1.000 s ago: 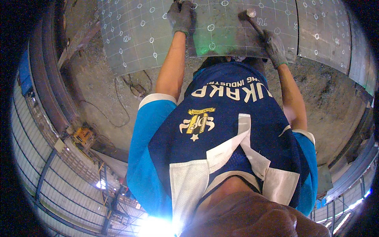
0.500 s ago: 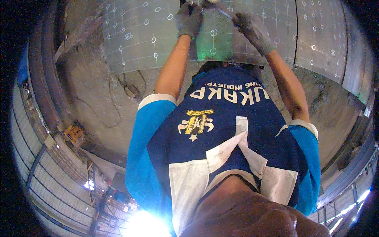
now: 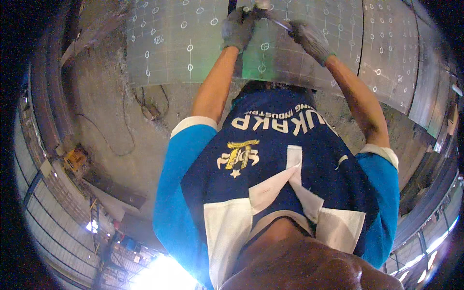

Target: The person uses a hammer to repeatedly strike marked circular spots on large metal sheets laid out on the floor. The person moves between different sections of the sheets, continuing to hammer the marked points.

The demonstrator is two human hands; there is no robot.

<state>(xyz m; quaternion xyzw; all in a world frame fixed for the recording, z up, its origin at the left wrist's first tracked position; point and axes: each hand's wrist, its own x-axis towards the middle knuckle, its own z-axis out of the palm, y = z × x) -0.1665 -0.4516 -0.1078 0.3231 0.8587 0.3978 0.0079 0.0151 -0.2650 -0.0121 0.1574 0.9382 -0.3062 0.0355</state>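
Both my hands wear grey knitted gloves and work over a metal plate [image 3: 164, 63] at the top of the view, marked with chalk circles and grid lines. My right hand [image 3: 310, 41] is closed round the handle of a hammer [image 3: 279, 22], whose head lies close beside my left hand's fingers. My left hand [image 3: 239, 30] is closed, fingers pinched together near the plate's dark seam. A small pale end shows at its fingertips, but what it grips is too small to make out. A green patch [image 3: 258, 63] colours the plate below my hands.
More chalk-marked plate [image 3: 386, 53] continues at the right beyond a dark seam. Below the plate's near edge, a cable [image 3: 130, 130] and a small object [image 3: 152, 112] lie on the grey floor. Yellow equipment [image 3: 75, 160] stands at the far left, near long dark beams [image 3: 48, 92].
The view has shifted slightly, so plate and hands appear lower. My left hand has moved a little right; my right hand still holds the hammer close to it.
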